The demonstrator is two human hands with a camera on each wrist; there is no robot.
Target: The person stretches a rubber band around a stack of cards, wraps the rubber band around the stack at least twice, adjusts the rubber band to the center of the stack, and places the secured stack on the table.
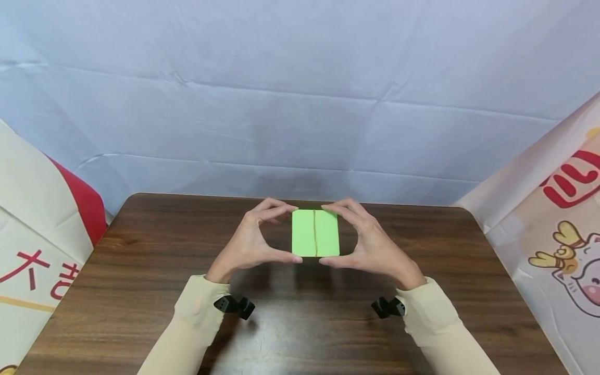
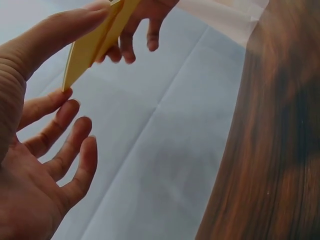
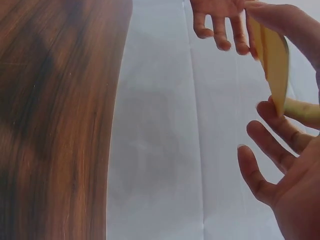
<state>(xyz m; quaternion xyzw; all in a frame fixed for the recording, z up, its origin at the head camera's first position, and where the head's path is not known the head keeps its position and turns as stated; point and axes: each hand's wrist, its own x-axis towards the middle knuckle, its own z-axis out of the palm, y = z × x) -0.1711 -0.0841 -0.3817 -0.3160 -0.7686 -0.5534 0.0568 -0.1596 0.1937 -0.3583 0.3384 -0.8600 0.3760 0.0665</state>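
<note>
A bright green square pad point(image 1: 303, 234) is held up above the table, with a narrow tan band point(image 1: 315, 233) running down its middle. My left hand point(image 1: 255, 240) pinches its left side between thumb below and forefinger above; my right hand point(image 1: 372, 242) pinches the right side likewise. The left wrist view shows the pad point(image 2: 85, 52) thin and nearly edge-on, looking yellowish, with the other left fingers spread below it. From the right wrist, the pad point(image 3: 274, 60) also appears edge-on, its lower corner at the right fingers. The pad's underside is hidden in the head view.
The dark wooden table point(image 1: 154, 291) has rounded far corners. Behind it hangs a pale creased cloth point(image 1: 281, 104). Printed sheets stand at the left point(image 1: 42, 250) and right point(image 1: 558, 234) sides. A black wrist device point(image 1: 234, 306) sits on each cream sleeve.
</note>
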